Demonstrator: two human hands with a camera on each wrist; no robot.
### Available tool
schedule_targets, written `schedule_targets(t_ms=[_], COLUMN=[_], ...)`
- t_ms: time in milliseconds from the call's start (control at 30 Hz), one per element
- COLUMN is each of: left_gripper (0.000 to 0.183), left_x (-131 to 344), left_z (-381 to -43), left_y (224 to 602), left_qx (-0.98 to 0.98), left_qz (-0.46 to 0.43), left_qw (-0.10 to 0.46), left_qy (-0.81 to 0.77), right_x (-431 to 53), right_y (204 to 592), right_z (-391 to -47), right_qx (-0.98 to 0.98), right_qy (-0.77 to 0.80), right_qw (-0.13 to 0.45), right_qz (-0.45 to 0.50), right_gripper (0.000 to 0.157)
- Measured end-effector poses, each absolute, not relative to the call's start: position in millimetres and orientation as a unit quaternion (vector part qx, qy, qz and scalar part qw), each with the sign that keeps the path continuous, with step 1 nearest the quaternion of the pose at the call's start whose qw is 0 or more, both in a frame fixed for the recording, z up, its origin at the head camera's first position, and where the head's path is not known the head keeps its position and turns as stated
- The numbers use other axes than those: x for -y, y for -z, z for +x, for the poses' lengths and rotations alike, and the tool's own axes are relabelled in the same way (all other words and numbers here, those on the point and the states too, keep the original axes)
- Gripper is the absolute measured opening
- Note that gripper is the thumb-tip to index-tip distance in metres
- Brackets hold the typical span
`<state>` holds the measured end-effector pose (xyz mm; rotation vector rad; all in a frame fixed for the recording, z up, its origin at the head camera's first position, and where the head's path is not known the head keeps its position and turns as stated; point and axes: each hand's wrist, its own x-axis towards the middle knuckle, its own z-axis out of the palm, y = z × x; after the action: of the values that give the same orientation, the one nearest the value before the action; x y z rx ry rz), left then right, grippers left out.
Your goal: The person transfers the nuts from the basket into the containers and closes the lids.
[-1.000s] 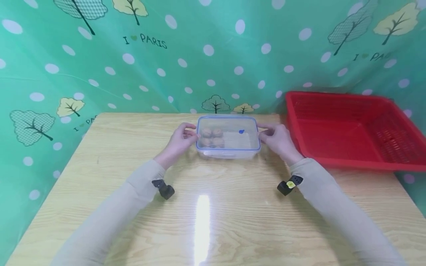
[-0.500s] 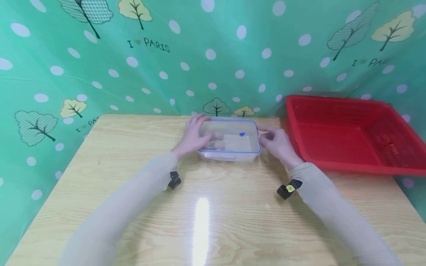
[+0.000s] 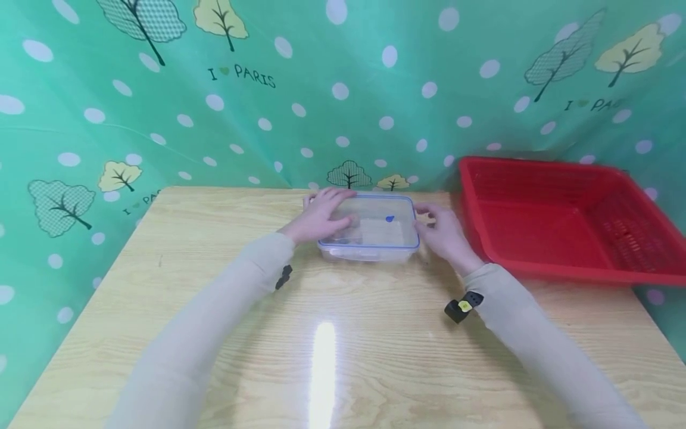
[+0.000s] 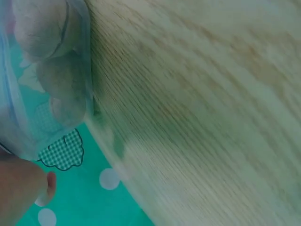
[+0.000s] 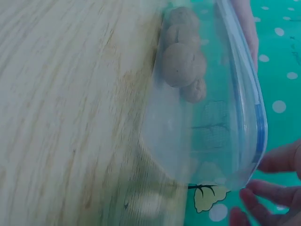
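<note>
A clear plastic food container with a blue-rimmed lid sits at the table's far edge. Several walnuts lie in its left part. My left hand rests across the lid's left side with its fingers extended, covering most of the walnuts in the head view. In the left wrist view, part of that hand shows beside the container's end. At the container's right end is my right hand. Its fingertips touch the rim's corner, thumb and fingers spread apart.
To the right stands a large red plastic basket, close to my right hand. A green polka-dot cloth hangs behind the light wooden table, which carries a bright light reflection.
My left hand has moved from the container's left end up onto the lid, reaching rightward. My right hand stays at the right end, its fingers slightly more spread. The container has hardly moved.
</note>
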<state>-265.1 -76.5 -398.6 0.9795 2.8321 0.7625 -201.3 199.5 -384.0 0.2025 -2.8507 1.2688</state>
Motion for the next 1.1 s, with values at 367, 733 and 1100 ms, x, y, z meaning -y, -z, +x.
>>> schedule_targets(t_ms=[367,733,1100], left_gripper=[0.065,0.071,0.083], left_x=[73.8,74.7,70.8], left_z=[-264.0,-264.9,-264.0], left_y=[394.3,391.8,396.7], left_qx=[-0.917,-0.914,-0.913], left_qz=[0.327,0.340,0.318], left_qw=[0.017,0.010,0.023], left_qy=[-0.229,-0.221,-0.254], right_x=[-174.3,-160.4,-155.7], right_y=[387.7,388.7,393.0], right_z=[-220.6,-243.1,-246.4], right_qx=[0.902,0.927,0.941], right_qy=[-0.369,-0.265,-0.230], right_qw=[0.016,0.008,0.029], right_qz=[0.222,0.266,0.247], right_gripper=[0.047,0.066,0.069])
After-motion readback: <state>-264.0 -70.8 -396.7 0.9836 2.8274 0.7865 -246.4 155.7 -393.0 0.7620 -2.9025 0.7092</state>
